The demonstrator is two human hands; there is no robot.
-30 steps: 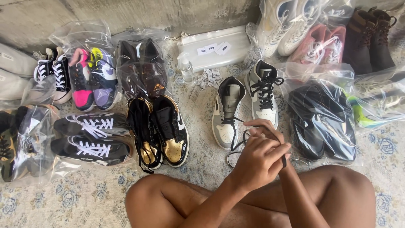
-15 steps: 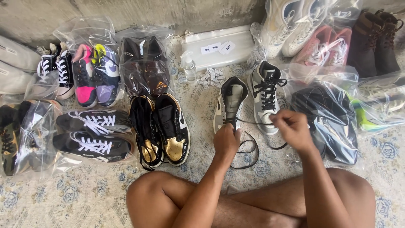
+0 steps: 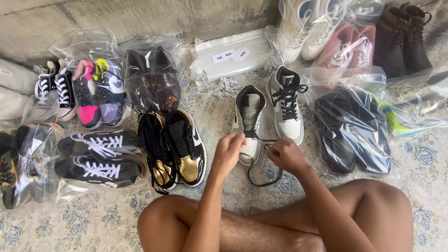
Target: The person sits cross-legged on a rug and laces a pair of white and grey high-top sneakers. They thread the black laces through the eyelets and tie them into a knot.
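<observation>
I sit cross-legged on a patterned rug. A grey-and-white high-top sneaker (image 3: 248,113) with its laces partly out lies in front of me, toe toward me. My left hand (image 3: 229,150) grips its toe end on the left side. My right hand (image 3: 285,155) pinches the loose black shoelace (image 3: 261,179), which loops down onto the rug. Its laced mate (image 3: 286,103) stands just to the right.
A black-and-gold pair (image 3: 175,147) lies left of my hands. Bagged shoes surround me: black sneakers with white laces (image 3: 95,156), a pink and multicolour pair (image 3: 98,91), a dark pair (image 3: 352,128). A small spray bottle (image 3: 200,78) and a clear flat package (image 3: 231,56) sit by the wall.
My hands came apart from a clasp near my lap and moved forward to the unlaced sneaker. The left hand now holds its toe; the right hand dropped lower with the lace.
</observation>
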